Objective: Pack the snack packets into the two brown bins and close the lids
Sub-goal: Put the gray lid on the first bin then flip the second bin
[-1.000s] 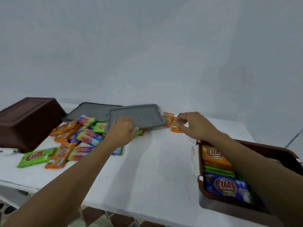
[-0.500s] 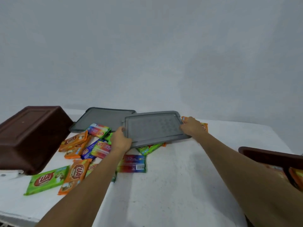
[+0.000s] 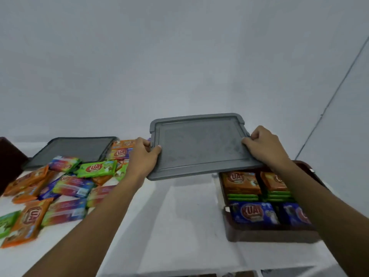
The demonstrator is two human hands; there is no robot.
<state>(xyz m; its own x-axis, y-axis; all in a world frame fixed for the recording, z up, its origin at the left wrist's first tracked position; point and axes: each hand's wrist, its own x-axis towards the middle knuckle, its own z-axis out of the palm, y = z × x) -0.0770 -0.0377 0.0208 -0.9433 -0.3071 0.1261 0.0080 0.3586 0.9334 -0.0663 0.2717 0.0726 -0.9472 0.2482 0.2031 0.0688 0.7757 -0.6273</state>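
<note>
Brand logo "KUAT", red oval, on the blue packet [image 3: 250, 212] in the brown bin [image 3: 269, 235]; partly legible "UAT" on the green packet [image 3: 95, 168] and "KUA" on the orange packet [image 3: 30, 216], both on the table [image 3: 169, 216].

One wide-angle view, worn on the person's head, looks forward and slightly down across the white desk [image 3: 179, 226]. It sits close: both bare forearms rise from the bottom corners to the left hand [image 3: 142, 156] and right hand [image 3: 263, 148], which grip the flat grey plastic lid [image 3: 199, 146] at frame centre. The plain pale wall [image 3: 179, 56] fills the upper half. The loose pile of colourful snack packets [image 3: 65, 184] on the desk's left side sits at frame left, the open brown plastic bin [image 3: 269, 235] by its right edge at lower right. The desk's near edge crosses the bottom.
</note>
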